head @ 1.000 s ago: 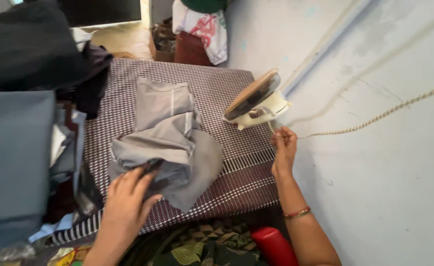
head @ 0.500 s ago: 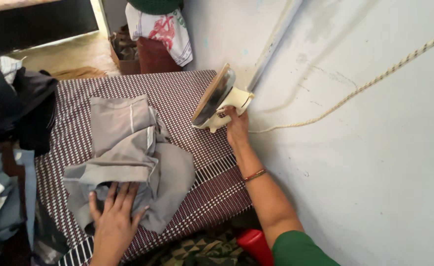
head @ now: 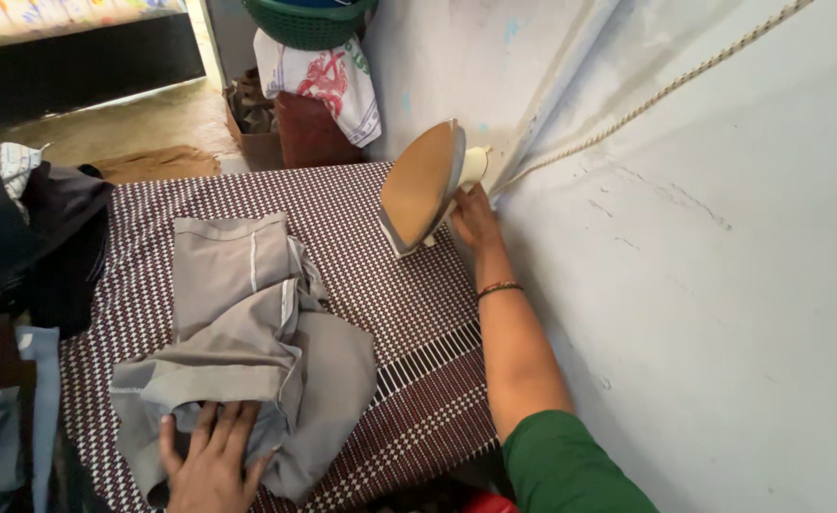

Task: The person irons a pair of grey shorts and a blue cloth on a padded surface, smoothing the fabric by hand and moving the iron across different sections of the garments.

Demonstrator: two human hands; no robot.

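I log a worktop [head: 409, 313] covered in maroon-and-white checked cloth. On its left edge, dark clothes [head: 29, 247] lie heaped. Beyond the far end I note a green basket [head: 306, 21], a white printed cloth [head: 328, 81] hanging beneath it, and a brown box [head: 257, 128]. A braided cord [head: 665, 90] runs along the pale wall [head: 722, 285].

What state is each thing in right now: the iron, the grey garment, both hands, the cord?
Iron: tipped up on its heel, soleplate off the cloth.
Right hand: gripping the iron from behind.
Grey garment: crumpled, partly folded on the checked cloth.
Left hand: flat, pressing the garment's near edge.
Cord: stretched along the wall.
Green basket: upright, contents unseen.
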